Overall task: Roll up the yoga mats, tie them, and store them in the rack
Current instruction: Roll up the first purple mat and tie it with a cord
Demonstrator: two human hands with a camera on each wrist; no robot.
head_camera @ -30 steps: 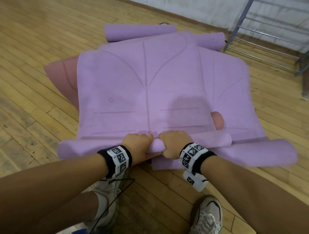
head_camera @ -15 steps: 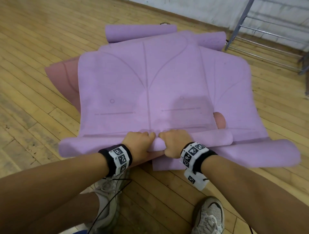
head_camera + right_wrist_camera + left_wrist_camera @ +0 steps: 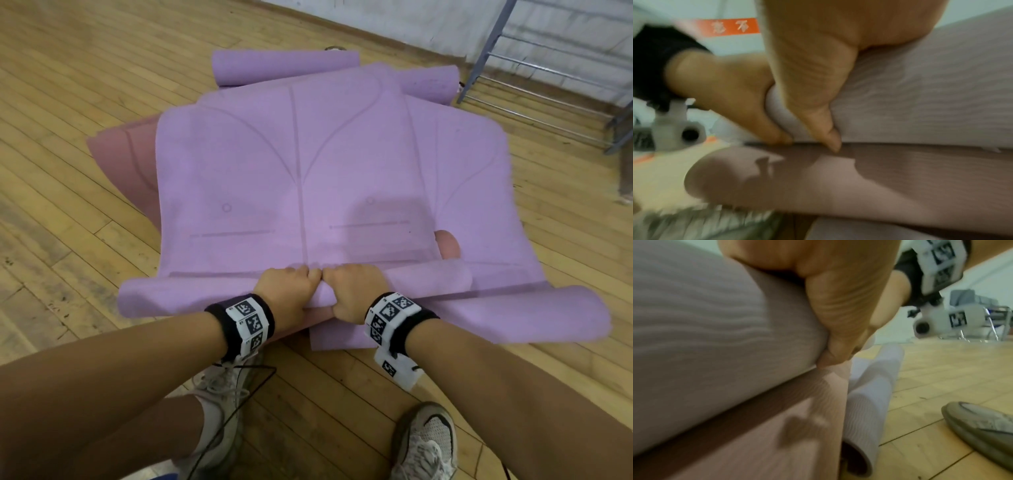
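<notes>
Wooden floor [image 3: 85, 102], planks running diagonally. On it a heap of yoga mats. Top purple mat [image 3: 294, 178] lies spread flat, line pattern up, its near edge rolled into a tight tube. Beneath it a second purple mat [image 3: 479, 192], offset right, near end also curled into a fatter roll. A pink mat [image 3: 120, 157] pokes out at left, under both.

Left hand [image 3: 286, 291] and right hand [image 3: 352, 291] sit side by side at the middle of the top mat's roll, knuckles nearly touching. Fingers of both curl over the tube; wrist views show each thumb tucked under it, clamping the roll against the pink layer.

Far end: two fully rolled purple mats [image 3: 284, 66], lying on the floor, one partly hidden.

Metal rack [image 3: 534, 65] stands at upper right by the wall; the visible shelves hold no mats.

White sneakers [image 3: 424, 442] at bottom edge.
</notes>
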